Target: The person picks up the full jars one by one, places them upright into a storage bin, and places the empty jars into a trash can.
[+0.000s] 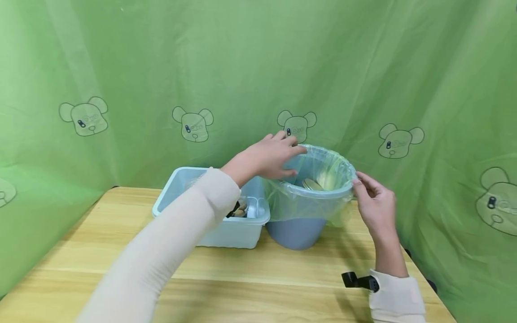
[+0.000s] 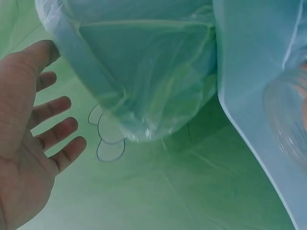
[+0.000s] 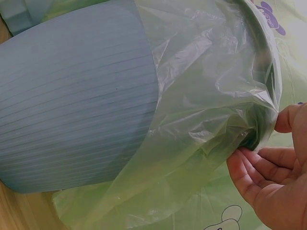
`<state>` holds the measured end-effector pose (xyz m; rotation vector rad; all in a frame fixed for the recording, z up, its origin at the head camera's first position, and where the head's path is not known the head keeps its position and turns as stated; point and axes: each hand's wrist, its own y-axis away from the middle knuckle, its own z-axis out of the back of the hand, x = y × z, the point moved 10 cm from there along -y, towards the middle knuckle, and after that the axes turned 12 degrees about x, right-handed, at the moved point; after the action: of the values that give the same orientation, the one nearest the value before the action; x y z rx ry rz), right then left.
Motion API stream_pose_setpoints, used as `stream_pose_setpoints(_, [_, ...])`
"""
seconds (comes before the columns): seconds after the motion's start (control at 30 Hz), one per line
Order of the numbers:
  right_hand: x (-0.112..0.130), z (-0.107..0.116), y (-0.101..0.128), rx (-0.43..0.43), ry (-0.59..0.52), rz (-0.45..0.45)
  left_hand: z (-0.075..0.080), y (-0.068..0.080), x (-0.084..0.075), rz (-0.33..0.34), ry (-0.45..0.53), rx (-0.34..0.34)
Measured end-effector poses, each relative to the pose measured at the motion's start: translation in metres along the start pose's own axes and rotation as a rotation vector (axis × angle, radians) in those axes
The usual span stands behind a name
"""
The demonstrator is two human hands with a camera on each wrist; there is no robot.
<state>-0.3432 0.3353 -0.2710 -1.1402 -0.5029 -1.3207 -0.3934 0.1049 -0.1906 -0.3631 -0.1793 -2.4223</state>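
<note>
Behind wooden table (image 1: 250,287), green backdrop (image 1: 242,67).

Bin (image 1: 296,229) stands near the table's (image 1: 250,287) rear edge, touching the tub (image 1: 226,233) on its left; a bag (image 1: 307,204) lines the bin, folded over its rim. Left hand (image 1: 266,157) at the rim's left, right hand (image 1: 373,202) at its right.

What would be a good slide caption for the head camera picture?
Two hands at a lined bin: the left hand over its far rim, the right hand pinching the green bag at the blue bin's edge.
</note>
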Motion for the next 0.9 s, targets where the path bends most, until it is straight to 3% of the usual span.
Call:
stream_pose_setpoints(0.2, [-0.002,0.001,-0.001,0.001,-0.007,0.009,0.002,0.024,0.010,-0.007,0.038,-0.048])
stream_pose_setpoints(0.43, [-0.003,0.014,0.002,-0.007,0.064,0.026,-0.004,0.046,0.008,-0.001,0.053,-0.107])
stream_pose_setpoints(0.6, [0.001,0.021,0.004,-0.030,0.117,0.041,-0.011,0.064,0.012,0.053,0.028,-0.148])
stream_pose_setpoints(0.7, [0.004,0.025,0.007,-0.066,0.170,0.047,-0.018,0.075,0.017,0.087,0.065,-0.156])
stream_pose_setpoints(0.9, [0.018,0.019,0.009,-0.109,0.247,0.112,-0.036,0.099,0.030,0.182,0.125,-0.113])
